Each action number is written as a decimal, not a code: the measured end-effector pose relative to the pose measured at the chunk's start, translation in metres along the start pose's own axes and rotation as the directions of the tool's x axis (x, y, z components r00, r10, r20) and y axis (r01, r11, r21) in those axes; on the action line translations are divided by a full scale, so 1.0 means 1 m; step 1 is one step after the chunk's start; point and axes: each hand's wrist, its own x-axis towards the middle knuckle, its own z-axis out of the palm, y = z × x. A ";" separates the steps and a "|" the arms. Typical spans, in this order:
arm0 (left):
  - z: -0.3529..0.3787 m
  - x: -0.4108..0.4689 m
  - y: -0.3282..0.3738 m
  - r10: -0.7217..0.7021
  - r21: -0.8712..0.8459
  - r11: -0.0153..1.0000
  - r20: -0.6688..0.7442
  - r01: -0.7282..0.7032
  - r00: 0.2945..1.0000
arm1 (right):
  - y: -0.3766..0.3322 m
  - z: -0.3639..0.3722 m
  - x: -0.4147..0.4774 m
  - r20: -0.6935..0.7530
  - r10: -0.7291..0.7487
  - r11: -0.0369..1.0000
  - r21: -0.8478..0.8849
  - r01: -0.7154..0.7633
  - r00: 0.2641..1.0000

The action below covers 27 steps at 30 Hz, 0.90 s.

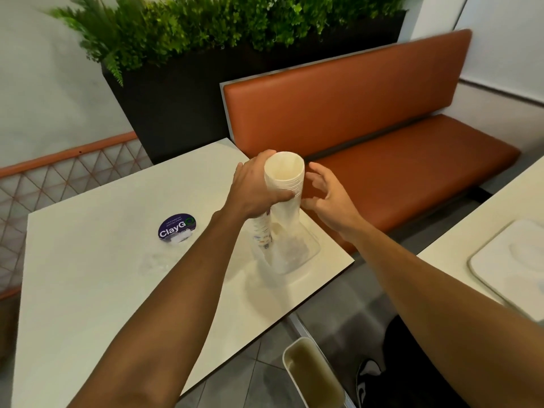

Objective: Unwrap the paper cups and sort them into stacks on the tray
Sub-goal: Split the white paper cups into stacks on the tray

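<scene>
A tall stack of white paper cups stands upright on a clear tray near the right edge of the white table. My left hand grips the upper part of the stack from the left. Just right of the stack my right hand hovers with its fingers spread and loosely bent, holding nothing. A second, printed cup stack leans behind my left wrist, partly hidden. Loose clear plastic wrap lies on the table to the left.
A round purple ClayGo sticker marks the table. An orange bench runs behind it, with a black planter further back. A second table with a white tray is at the right. A chair back stands below.
</scene>
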 end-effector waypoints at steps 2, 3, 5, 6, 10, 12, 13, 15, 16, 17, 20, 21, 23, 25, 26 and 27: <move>-0.014 -0.006 0.014 0.025 -0.053 0.998 -0.030 -0.027 0.999 | -0.005 -0.002 -0.006 0.016 0.019 1.000 0.009 -0.019 1.000; -0.021 -0.010 0.021 0.037 -0.085 0.996 -0.044 -0.041 0.998 | -0.006 -0.002 -0.009 0.029 0.036 0.999 0.001 -0.036 0.999; -0.033 -0.020 0.036 0.054 -0.136 0.989 -0.069 -0.063 0.996 | -0.005 -0.001 -0.020 0.046 0.052 0.998 -0.021 -0.051 0.998; -0.039 -0.027 0.045 0.066 -0.164 0.983 -0.078 -0.078 0.995 | -0.005 -0.001 -0.027 0.045 0.044 0.999 -0.011 -0.043 0.998; -0.051 -0.061 0.080 0.119 -0.326 0.936 -0.052 -0.129 0.992 | -0.016 -0.006 -0.061 -0.034 -0.060 0.987 0.146 0.065 0.998; -0.046 -0.082 0.095 0.143 -0.436 0.889 -0.023 -0.139 0.989 | -0.021 -0.012 -0.083 -0.088 -0.100 0.976 0.186 0.115 0.991; -0.041 -0.093 0.099 0.143 -0.496 0.859 -0.014 -0.131 0.990 | -0.021 -0.013 -0.094 -0.100 -0.108 0.972 0.197 0.126 0.989; -0.023 -0.117 0.110 0.138 -0.595 0.796 -0.004 -0.113 0.990 | -0.011 -0.019 -0.120 -0.121 -0.108 0.969 0.211 0.132 0.987; -0.011 -0.130 0.116 0.129 -0.625 0.774 0.001 -0.100 0.992 | -0.002 -0.023 -0.135 -0.136 -0.101 0.971 0.201 0.127 0.986; 0.000 -0.141 0.123 0.120 -0.644 0.760 0.005 -0.089 0.993 | 0.006 -0.027 -0.150 -0.155 -0.094 0.975 0.184 0.122 0.983; 0.033 -0.163 0.146 0.114 -0.666 0.738 -0.032 -0.106 0.993 | 0.024 -0.039 -0.191 -0.216 -0.076 0.982 0.152 0.111 0.973; 0.042 -0.170 0.154 0.119 -0.667 0.736 -0.043 -0.117 0.992 | 0.027 -0.043 -0.204 -0.243 -0.073 0.982 0.152 0.113 0.967; 0.058 -0.181 0.171 0.134 -0.672 0.729 -0.045 -0.130 0.990 | 0.030 -0.053 -0.227 -0.305 -0.058 0.983 0.147 0.108 0.950; 0.073 -0.194 0.187 0.140 -0.686 0.715 -0.045 -0.132 0.989 | 0.032 -0.066 -0.244 -0.342 -0.046 0.987 0.127 0.095 0.939; 0.081 -0.201 0.195 0.136 -0.695 0.707 -0.044 -0.128 0.990 | 0.035 -0.074 -0.253 -0.348 -0.034 0.990 0.116 0.079 0.937; 0.090 -0.208 0.201 0.124 -0.712 0.693 -0.043 -0.117 0.991 | 0.038 -0.081 -0.263 -0.350 -0.020 0.991 0.118 0.065 0.936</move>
